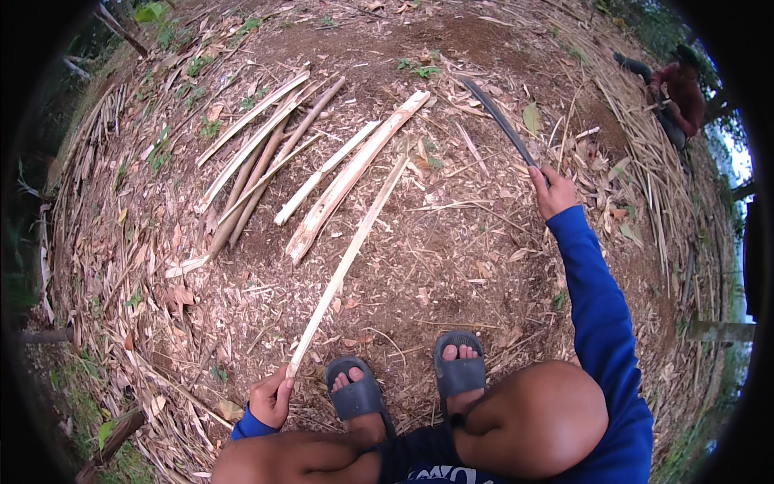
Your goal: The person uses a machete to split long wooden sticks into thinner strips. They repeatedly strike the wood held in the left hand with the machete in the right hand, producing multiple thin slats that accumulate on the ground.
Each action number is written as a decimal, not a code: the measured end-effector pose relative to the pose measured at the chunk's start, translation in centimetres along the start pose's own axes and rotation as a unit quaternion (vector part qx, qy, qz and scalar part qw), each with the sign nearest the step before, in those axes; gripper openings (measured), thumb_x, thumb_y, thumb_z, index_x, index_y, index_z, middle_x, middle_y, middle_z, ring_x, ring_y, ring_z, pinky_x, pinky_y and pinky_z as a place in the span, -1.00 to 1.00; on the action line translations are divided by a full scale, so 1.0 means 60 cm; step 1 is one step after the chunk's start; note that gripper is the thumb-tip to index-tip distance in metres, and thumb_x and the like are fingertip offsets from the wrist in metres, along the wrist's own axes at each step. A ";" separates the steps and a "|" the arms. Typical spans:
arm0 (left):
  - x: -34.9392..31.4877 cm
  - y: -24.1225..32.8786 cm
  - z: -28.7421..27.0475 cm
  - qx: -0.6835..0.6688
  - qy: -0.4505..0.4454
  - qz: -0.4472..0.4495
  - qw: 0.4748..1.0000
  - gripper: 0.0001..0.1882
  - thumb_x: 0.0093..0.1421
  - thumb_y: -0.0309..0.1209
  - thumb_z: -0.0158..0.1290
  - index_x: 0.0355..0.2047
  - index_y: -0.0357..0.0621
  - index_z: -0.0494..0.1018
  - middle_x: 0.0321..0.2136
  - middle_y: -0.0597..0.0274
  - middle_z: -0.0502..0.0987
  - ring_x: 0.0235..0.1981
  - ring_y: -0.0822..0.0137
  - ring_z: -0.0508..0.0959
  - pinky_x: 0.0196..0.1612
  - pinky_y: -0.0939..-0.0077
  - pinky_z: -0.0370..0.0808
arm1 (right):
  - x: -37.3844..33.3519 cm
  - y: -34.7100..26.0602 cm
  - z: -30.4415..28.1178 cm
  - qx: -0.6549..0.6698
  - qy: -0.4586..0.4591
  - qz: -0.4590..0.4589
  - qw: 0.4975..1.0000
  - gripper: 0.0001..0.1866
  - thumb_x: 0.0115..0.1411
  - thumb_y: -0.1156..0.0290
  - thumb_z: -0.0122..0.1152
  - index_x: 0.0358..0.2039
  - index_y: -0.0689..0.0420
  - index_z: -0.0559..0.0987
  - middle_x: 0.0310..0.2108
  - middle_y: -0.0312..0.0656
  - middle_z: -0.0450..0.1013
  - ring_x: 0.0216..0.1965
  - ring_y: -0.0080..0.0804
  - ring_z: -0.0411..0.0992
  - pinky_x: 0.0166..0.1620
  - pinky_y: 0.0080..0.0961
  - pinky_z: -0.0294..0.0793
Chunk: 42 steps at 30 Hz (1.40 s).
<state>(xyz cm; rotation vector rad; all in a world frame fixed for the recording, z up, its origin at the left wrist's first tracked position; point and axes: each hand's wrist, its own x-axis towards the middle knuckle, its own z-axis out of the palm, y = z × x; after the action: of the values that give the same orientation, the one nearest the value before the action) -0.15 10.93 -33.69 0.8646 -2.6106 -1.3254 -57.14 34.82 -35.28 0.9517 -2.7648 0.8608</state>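
My left hand [270,399] is closed round the near end of a long, pale split wood strip [347,262], low at the left beside my knee. The strip slants away from me, up and to the right, and its far tip lies near the middle of the view. Out to the right, my right hand [554,192] grips a machete [501,121] at its near end; the handle is mostly hidden in my fingers. Its long dark blade points away and to the left. Beyond the strip lie a wide split piece of wood [355,181] and a narrower one [324,173].
Several split strips [254,153] and brown round sticks [270,169] lie in a pile to the left. Wood chips and dry leaves cover the soil. My sandalled feet [461,375] are close in front. A person [681,97] sits far right near piled long stalks [633,153].
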 end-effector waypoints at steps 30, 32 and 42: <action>0.093 0.067 0.076 0.027 0.073 0.190 0.979 -0.63 0.17 -0.59 0.16 -0.02 -0.55 0.45 -0.50 -0.12 0.56 -0.56 0.13 0.61 -0.51 0.39 0.51 | -0.123 -0.222 0.030 0.055 -0.018 -0.208 0.976 -0.54 0.13 -0.10 0.34 -0.50 0.06 0.52 -0.67 -0.15 0.44 -0.66 -0.18 0.47 -0.59 -0.29 0.43; 0.083 0.060 0.071 0.028 0.063 0.186 0.980 -0.63 0.18 -0.59 0.15 -0.02 -0.54 0.45 -0.50 -0.13 0.56 -0.57 0.12 0.61 -0.51 0.39 0.51 | -0.092 -0.188 0.027 0.052 -0.019 -0.168 0.984 -0.55 0.16 -0.09 0.31 -0.49 0.08 0.52 -0.68 -0.13 0.43 -0.65 -0.13 0.47 -0.57 -0.25 0.43; 0.087 0.061 0.081 0.009 0.068 0.179 0.981 -0.63 0.19 -0.58 0.14 0.00 -0.51 0.45 -0.51 -0.12 0.55 -0.58 0.14 0.59 -0.51 0.41 0.50 | -0.045 -0.146 0.017 0.007 0.004 -0.088 0.996 -0.55 0.22 -0.07 0.25 -0.50 0.09 0.53 -0.72 -0.05 0.41 -0.64 -0.04 0.48 -0.55 -0.19 0.42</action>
<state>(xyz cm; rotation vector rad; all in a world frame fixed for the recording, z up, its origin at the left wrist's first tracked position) -7.68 13.41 -34.80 0.4386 -2.5196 -1.1048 -49.69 30.09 -32.60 1.1696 -2.6216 0.8543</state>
